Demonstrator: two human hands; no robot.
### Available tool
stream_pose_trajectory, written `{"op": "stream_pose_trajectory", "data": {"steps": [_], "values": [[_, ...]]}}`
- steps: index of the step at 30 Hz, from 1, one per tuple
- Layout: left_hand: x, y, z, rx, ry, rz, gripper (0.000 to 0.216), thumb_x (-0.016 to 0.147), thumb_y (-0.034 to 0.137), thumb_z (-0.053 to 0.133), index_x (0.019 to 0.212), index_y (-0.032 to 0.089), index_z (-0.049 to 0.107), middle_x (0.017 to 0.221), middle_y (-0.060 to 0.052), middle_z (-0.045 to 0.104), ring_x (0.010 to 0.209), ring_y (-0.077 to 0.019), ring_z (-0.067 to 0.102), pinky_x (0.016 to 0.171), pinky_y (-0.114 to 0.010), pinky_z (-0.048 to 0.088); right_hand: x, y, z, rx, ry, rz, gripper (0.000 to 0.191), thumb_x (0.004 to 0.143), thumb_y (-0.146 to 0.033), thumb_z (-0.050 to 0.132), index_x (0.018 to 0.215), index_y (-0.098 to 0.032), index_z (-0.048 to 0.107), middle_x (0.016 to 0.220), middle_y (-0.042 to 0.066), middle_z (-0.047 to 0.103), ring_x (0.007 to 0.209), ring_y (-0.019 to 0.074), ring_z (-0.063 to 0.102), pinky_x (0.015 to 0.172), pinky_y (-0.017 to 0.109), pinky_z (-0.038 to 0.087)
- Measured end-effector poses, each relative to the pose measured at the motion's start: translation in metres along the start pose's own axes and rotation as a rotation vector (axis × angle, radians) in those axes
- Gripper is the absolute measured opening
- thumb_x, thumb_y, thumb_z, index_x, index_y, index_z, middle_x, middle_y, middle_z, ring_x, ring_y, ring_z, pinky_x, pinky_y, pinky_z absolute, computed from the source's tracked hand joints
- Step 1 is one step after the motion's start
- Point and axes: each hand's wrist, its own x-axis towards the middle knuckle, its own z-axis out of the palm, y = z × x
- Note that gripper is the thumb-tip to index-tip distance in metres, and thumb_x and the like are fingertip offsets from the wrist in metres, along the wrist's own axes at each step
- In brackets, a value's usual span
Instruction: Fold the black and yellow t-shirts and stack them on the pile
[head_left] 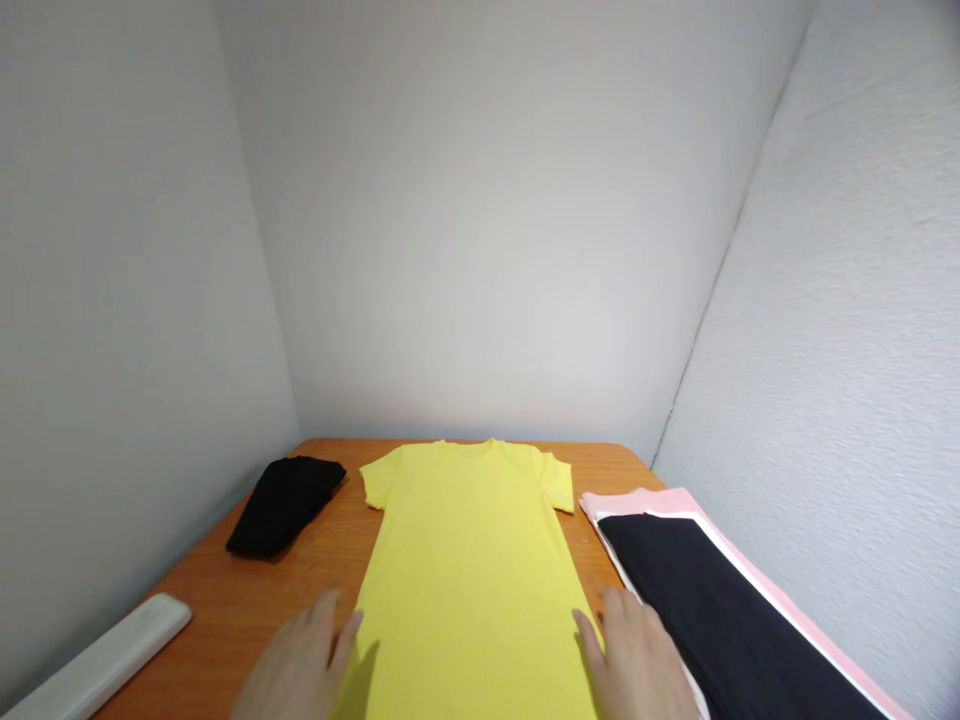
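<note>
A plain yellow T-shirt [469, 560] lies spread flat in the middle of the table, collar at the far end, hem toward the near edge. Both short sleeves stick out sideways at the far corners; the fabric looks smooth and unfolded.

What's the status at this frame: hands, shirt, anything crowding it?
Left hand open, flat at the yellow shirt near left edge. Right hand open at its right edge. Folded stack close on right; black cloth far left, apart.
</note>
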Motion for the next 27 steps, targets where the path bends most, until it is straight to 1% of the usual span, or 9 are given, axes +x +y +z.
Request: {"op": "stream_pose_trajectory", "data": {"steps": [1,3,5,7,9,11,14,20,27], "values": [[0.014,0.021,0.0,0.012,-0.006,0.105,0.049,0.093,0.042,0.026,0.118,0.012,0.056,0.122,-0.017,0.063,0.113,-0.0277,0.059,0.098,-0.041,0.042,0.015,-0.018,-0.004,0.017,0.003,-0.04,0.044,0.095,-0.042,0.033,0.106,-0.012,0.063,0.104,0.019,0.066,0.096,0.0309,0.062,0.088,0.043,0.044],[0.045,0.062,0.01,0.038,-0.025,0.253,0.047,0.094,0.035,0.025,0.117,0.012,0.059,0.124,-0.015,0.062,0.118,-0.0254,0.056,0.102,-0.039,0.039,0.046,-0.056,-0.002,0.094,-0.026,-0.139,0.05,0.096,-0.038,0.033,0.13,-0.006,0.05,0.131,0.02,0.054,0.124,0.0307,0.048,0.103,0.041,0.036],[0.072,0.094,0.031,0.086,-0.043,0.37,0.048,0.094,0.031,0.026,0.127,0.01,0.055,0.137,-0.016,0.053,0.129,-0.0251,0.047,0.109,-0.04,0.032,0.071,-0.087,0.013,0.158,-0.116,-0.235,0.055,0.096,-0.037,0.032,0.14,-0.005,0.039,0.147,0.018,0.037,0.137,0.0298,0.031,0.111,0.041,0.027],[0.09,0.111,0.055,0.135,-0.061,0.431,0.051,0.093,0.029,0.028,0.137,0.011,0.046,0.148,-0.013,0.039,0.139,-0.0252,0.032,0.115,-0.044,0.024,0.086,-0.106,0.035,0.211,-0.196,-0.297,0.057,0.097,-0.039,0.028,0.144,-0.006,0.032,0.153,0.015,0.024,0.142,0.0294,0.016,0.115,0.043,0.018],[0.099,0.113,0.076,0.169,-0.086,0.427,0.053,0.093,0.03,0.027,0.143,0.015,0.039,0.153,-0.009,0.028,0.143,-0.0252,0.021,0.116,-0.048,0.018,0.092,-0.112,0.058,0.251,-0.247,-0.323,0.059,0.098,-0.042,0.022,0.146,-0.007,0.028,0.155,0.013,0.017,0.143,0.0288,0.008,0.117,0.045,0.011],[0.104,0.107,0.091,0.177,-0.098,0.404,0.054,0.094,0.033,0.025,0.145,0.019,0.035,0.155,-0.006,0.022,0.144,-0.025,0.017,0.116,-0.052,0.017,0.092,-0.11,0.076,0.277,-0.269,-0.329,0.062,0.098,-0.046,0.016,0.147,-0.009,0.025,0.155,0.011,0.015,0.144,0.0278,0.006,0.117,0.046,0.008],[0.105,0.098,0.103,0.165,-0.073,0.403,0.055,0.094,0.037,0.023,0.146,0.023,0.032,0.155,-0.003,0.019,0.144,-0.0236,0.015,0.117,-0.052,0.015,0.091,-0.106,0.09,0.299,-0.261,-0.327,0.064,0.097,-0.05,0.013,0.148,-0.011,0.022,0.155,0.01,0.014,0.144,0.0266,0.005,0.117,0.047,0.006],[0.107,0.095,0.103,0.154,-0.067,0.401,0.055,0.093,0.039,0.024,0.146,0.024,0.031,0.155,-0.002,0.018,0.144,-0.0223,0.015,0.117,-0.051,0.014,0.091,-0.099,0.088,0.315,-0.258,-0.333,0.068,0.096,-0.057,0.013,0.148,-0.014,0.022,0.156,0.007,0.012,0.144,0.0248,0.005,0.118,0.045,0.007],[0.106,0.096,0.1,0.138,-0.067,0.391,0.056,0.094,0.043,0.024,0.147,0.026,0.029,0.156,-0.001,0.015,0.144,-0.0217,0.015,0.117,-0.05,0.014,0.093,-0.064,0.084,0.239,-0.253,-0.248,0.077,0.093,-0.064,0.016,0.147,-0.011,0.022,0.155,0.008,0.012,0.144,0.0256,0.007,0.117,0.045,0.009]]}}
